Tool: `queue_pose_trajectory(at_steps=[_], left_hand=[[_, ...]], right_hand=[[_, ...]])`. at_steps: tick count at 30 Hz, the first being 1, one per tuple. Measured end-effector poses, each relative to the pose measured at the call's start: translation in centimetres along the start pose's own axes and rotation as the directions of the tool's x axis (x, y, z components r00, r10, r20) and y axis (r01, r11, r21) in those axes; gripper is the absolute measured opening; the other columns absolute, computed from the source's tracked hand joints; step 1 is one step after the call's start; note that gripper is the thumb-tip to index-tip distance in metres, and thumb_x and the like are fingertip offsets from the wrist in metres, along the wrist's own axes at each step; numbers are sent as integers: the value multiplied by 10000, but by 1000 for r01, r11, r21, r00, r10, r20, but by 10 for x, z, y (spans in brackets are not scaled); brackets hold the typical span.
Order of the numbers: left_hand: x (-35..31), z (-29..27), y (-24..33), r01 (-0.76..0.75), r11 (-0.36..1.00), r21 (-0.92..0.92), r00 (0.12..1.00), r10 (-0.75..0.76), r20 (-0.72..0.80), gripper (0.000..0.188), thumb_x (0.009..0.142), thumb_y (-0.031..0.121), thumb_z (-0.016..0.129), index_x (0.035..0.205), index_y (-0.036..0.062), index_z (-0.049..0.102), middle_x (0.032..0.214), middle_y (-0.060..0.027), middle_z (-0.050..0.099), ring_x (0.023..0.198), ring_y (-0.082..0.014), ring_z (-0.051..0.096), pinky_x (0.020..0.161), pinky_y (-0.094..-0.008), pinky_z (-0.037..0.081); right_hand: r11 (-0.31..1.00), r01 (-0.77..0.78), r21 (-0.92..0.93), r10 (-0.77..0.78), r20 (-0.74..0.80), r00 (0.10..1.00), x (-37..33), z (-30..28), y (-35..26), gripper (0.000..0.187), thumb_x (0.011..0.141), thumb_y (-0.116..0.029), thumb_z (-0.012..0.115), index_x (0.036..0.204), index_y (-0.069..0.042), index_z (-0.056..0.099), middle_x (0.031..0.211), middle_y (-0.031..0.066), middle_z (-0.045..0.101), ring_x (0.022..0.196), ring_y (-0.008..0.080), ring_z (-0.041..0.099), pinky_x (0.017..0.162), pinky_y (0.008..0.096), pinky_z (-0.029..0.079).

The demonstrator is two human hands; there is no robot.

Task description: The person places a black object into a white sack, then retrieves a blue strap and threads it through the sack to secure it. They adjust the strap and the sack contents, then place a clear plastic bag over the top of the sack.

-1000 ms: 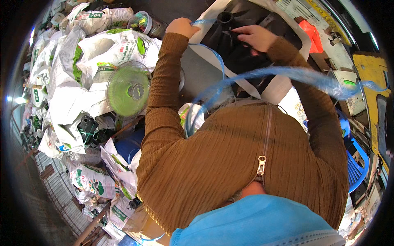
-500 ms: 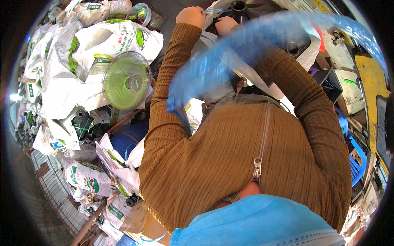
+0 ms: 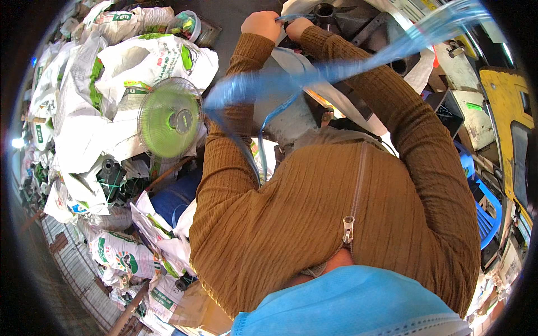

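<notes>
Gripping a blue plastic strap (image 3: 336, 70) with both hands, near the top edge of the view. Left hand (image 3: 261, 24): fingers curled into a fist, closed around the strap's end. Right hand (image 3: 297, 27): just beside the left, almost touching it; fingers folded over the same strap, though the exact pinch is partly hidden by the knuckles.

From the hands the strap runs two ways. One length sweeps right and upward as a blurred band, reaching toward the top right corner. Another drops down past the left forearm and loops in front of the chest, thin and curved, close to the brown ribbed sleeve (image 3: 235, 140).

Directly under the hands: a black plastic part (image 3: 347, 22) with spokes and a round hub, lying on a white sack (image 3: 314, 84) with grey material beneath. Whether the strap is threaded through the black part cannot be told.

Left of the arms, a green fan (image 3: 168, 117) with a round wire guard lies face up on a heap of white printed sacks (image 3: 112, 73). Above it, a small clear tub (image 3: 188, 25) with coloured contents sits on the floor. Lower left: more sacks, a blue drum (image 3: 174, 199), a dark motor-like piece (image 3: 109, 176).

Right edge: yellow metal casing (image 3: 507, 117), a blue plastic chair (image 3: 487, 207) below it, well apart from the hands.

Foreground: brown zipped sweater, blue face mask (image 3: 347, 305) at the bottom edge.
</notes>
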State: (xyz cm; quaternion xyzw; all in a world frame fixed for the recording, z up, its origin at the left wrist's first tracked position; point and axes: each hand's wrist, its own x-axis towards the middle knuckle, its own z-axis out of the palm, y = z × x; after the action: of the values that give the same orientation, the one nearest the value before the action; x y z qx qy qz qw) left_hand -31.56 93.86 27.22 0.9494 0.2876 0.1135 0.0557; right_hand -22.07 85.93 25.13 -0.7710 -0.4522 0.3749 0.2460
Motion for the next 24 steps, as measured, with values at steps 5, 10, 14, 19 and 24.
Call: queue_pose_trajectory(at_steps=[5, 10, 14, 19, 24], left_hand=[[2, -2, -9, -14, 1000, -28, 999, 15, 43, 248, 778, 348, 585, 867, 140, 686, 806, -134, 647, 780, -326, 615, 702, -422, 492], [2, -5, -21, 1, 991, -132, 1000, 1, 16, 277, 764, 358, 594, 878, 123, 685, 812, -143, 647, 782, -328, 616, 708, -425, 486], [-3, -6, -17, 74, 990, -118, 997, -75, -5, 309, 764, 384, 586, 864, 107, 681, 786, -151, 644, 773, -333, 615, 693, -420, 481], [-5, -7, -11, 11, 992, -123, 999, -15, -34, 309, 765, 388, 585, 864, 111, 682, 783, -144, 645, 764, -331, 617, 687, -422, 479], [-7, -4, -7, 44, 995, -90, 999, -41, 29, 304, 765, 386, 583, 873, 120, 683, 789, -147, 643, 771, -334, 614, 689, -424, 477]], right_hand=[[910, 171, -379, -170, 36, 985, 17, -1, 10, 226, 786, -125, 519, 903, 15, 652, 900, 211, 630, 816, 335, 629, 707, 395, 514], [951, -252, 181, 231, 131, 964, -6, 1, 2, 224, 740, -104, 570, 895, 36, 651, 880, 168, 652, 871, 308, 628, 773, 417, 500], [981, -175, 84, 168, 85, 982, -28, -6, -8, 221, 758, -84, 495, 862, 34, 650, 825, 177, 642, 702, 304, 638, 639, 395, 524], [975, 78, -208, -67, 60, 996, -18, -3, -2, 250, 786, -105, 451, 861, 39, 640, 785, 185, 639, 642, 294, 644, 567, 401, 528], [997, 15, -72, -14, 20, 1000, 9, 15, 9, 260, 785, -148, 465, 879, 12, 646, 839, 194, 641, 760, 314, 637, 651, 416, 510]])
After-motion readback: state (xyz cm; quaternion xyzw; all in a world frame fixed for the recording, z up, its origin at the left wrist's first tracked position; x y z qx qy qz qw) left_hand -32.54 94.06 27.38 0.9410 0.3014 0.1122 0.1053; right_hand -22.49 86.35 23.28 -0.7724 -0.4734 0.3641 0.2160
